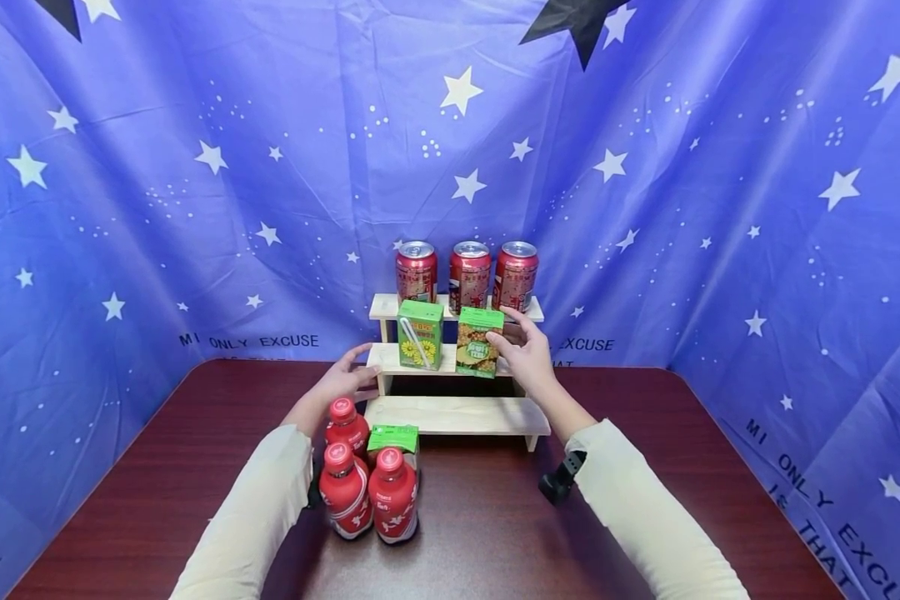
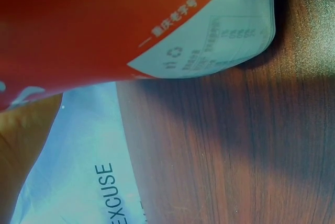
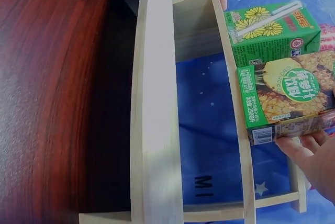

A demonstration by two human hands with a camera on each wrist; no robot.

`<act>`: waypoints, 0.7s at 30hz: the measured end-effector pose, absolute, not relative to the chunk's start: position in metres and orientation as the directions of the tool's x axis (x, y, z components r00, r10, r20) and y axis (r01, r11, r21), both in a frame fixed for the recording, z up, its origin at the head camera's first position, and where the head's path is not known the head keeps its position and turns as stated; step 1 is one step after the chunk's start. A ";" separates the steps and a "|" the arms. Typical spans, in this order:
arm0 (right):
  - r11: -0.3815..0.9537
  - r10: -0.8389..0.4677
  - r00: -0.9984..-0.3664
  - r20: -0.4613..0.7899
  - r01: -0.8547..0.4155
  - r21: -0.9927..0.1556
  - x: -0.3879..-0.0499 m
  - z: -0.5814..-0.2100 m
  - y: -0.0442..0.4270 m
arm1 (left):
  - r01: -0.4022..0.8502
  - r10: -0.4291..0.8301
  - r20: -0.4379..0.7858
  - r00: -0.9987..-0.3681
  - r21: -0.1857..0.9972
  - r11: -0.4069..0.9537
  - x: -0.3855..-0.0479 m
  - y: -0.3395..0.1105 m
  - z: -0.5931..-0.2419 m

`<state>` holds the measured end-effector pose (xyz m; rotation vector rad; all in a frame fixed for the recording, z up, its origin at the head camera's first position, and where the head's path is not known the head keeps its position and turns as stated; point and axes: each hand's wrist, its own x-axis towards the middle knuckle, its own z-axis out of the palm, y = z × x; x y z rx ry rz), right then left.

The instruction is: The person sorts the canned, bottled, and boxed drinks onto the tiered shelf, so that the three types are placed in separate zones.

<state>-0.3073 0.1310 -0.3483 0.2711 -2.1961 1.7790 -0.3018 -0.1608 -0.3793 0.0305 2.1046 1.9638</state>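
Note:
Between thumb and fingers, the right hand [image 1: 526, 354] grips a pineapple juice box [image 1: 479, 343] at the middle tier of a wooden stepped shelf [image 1: 457, 415]. In the right wrist view that hand [image 3: 316, 162] lies against the lower end of the pineapple box [image 3: 293, 90]. Left of it on the same tier stands a green box with yellow flowers [image 1: 421, 337], a straw on its front. The left hand [image 1: 348, 377] touches the shelf's left end, fingers extended. A red bottle [image 2: 104, 20] fills much of the left wrist view, where the left hand's fingers are hidden.
Three red cans [image 1: 470, 273] stand on the top tier. Three red bottles [image 1: 395, 497] and another green-topped box [image 1: 393, 439] stand on the dark wooden table [image 1: 480, 533], left of centre in front of the shelf. A blue starry cloth [image 1: 390, 183] hangs behind and at both sides.

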 end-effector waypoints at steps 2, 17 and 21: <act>0.205 0.049 -0.941 0.333 -0.317 -0.926 -0.310 -0.347 0.128 | -0.157 0.194 -0.171 -0.966 0.984 0.090 -0.297 -0.159 -0.374; 0.138 0.051 -0.961 0.272 -0.263 -0.955 -0.324 -0.346 0.116 | -0.158 0.173 -0.174 -0.969 0.982 0.101 -0.321 -0.165 -0.403; 0.135 0.053 -0.960 0.274 -0.265 -0.955 -0.322 -0.344 0.113 | -0.152 0.169 -0.166 -0.971 0.984 0.091 -0.323 -0.166 -0.405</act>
